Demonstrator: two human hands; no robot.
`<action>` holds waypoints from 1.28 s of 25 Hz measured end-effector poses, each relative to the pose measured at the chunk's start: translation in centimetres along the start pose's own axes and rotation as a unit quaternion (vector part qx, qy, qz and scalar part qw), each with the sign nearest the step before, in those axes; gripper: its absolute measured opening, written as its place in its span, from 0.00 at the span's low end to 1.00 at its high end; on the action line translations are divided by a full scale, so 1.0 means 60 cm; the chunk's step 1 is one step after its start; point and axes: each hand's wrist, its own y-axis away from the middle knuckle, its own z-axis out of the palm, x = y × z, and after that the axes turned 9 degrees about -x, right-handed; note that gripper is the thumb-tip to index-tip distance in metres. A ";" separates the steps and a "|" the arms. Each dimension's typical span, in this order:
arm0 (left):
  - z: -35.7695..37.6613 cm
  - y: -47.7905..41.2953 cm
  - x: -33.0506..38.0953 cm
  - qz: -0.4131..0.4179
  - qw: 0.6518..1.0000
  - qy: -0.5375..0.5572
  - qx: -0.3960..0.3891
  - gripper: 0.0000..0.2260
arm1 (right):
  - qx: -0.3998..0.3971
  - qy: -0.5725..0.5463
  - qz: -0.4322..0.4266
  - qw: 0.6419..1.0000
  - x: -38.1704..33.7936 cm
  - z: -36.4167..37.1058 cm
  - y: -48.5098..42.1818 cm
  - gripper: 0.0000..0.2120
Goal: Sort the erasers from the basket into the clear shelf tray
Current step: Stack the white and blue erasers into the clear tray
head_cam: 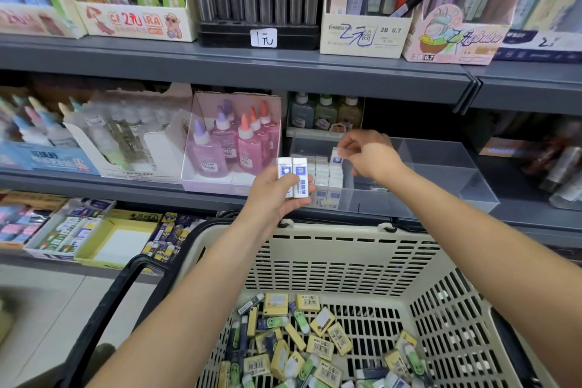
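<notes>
Head view: the left hand [277,195] is gripping two erasers [294,176] upright, fingers curled round them, just in front of the clear shelf tray [441,173]. The right hand [368,157] is pinching a single eraser [336,157] by its top, over the packed rows [327,172] in the tray's left compartment. The right compartment is looking bare. The tray is sitting on the middle shelf [94,179], right of the pink glue bottles [239,142]. The basket [346,261] is hanging near, below, with loose erasers [315,340] piled in it.

Risks, likely: rows are packed tight, so pushing the piece in crooked could be knocking neighbours over. The thumb-only hold on the pair may be letting one slip back into the basket.

Materials: small blocky erasers in smooth white-and-blue paper sleeves; tray is rigid see-through plastic with straight walls; basket is beige slotted plastic with a black handle; the loose ones are mixed yellow, green and dark blue.
</notes>
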 end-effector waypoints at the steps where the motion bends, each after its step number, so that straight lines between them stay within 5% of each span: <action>1: 0.001 0.002 0.000 -0.004 1.000 0.006 0.000 0.07 | -0.005 0.018 0.001 1.000 0.000 0.003 -0.002 0.03; 8: 0.014 0.006 -0.001 -0.013 1.000 -0.005 -0.018 0.06 | 0.011 0.142 -0.095 0.985 0.013 0.014 0.021 0.12; 14: 0.046 0.000 0.004 -0.012 0.997 -0.064 -0.047 0.06 | -0.110 -0.090 -0.138 0.980 -0.024 -0.018 0.076 0.03; 18: 0.056 -0.011 0.010 -0.005 1.000 -0.008 -0.003 0.03 | -0.007 -0.153 -0.074 0.985 -0.011 -0.037 0.076 0.04; 26: 0.028 0.001 -0.005 0.034 0.998 -0.050 0.012 0.03 | 0.077 0.045 -0.069 0.994 0.005 -0.023 0.085 0.08; 32: 0.032 0.009 -0.005 0.026 0.998 -0.053 0.019 0.10 | -0.020 0.144 -0.026 0.989 -0.002 0.002 0.085 0.14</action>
